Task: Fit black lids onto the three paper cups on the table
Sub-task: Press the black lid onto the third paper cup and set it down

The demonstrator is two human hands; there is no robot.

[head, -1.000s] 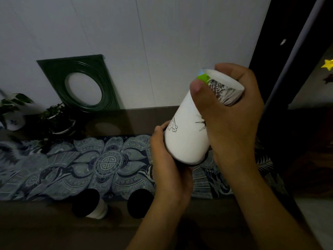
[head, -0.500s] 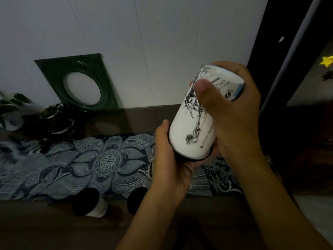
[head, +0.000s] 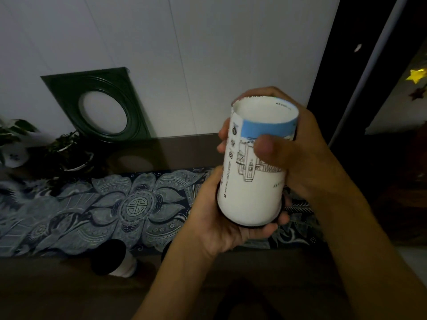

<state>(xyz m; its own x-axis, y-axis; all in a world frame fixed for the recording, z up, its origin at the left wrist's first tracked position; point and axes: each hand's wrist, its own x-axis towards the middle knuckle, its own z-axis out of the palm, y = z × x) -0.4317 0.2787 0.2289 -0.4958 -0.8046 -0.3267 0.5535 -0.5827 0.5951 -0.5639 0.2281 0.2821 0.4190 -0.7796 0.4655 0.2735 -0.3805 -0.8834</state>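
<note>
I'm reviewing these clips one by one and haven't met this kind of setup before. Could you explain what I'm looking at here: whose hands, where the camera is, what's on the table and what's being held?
There is no machine. A person wears a camera on the head, looking forward and down at their own bare hands.

The right hand grips a white printed paper cup, held upside down so its base faces the camera. The left hand cups the lower end, where a black lid shows as a dark rim around the mouth.

Below, on a brown table with a blue patterned runner, stand two more cups with black lids, one mostly hidden by the left arm. Potted plants and a green frame are at the wall.
</note>
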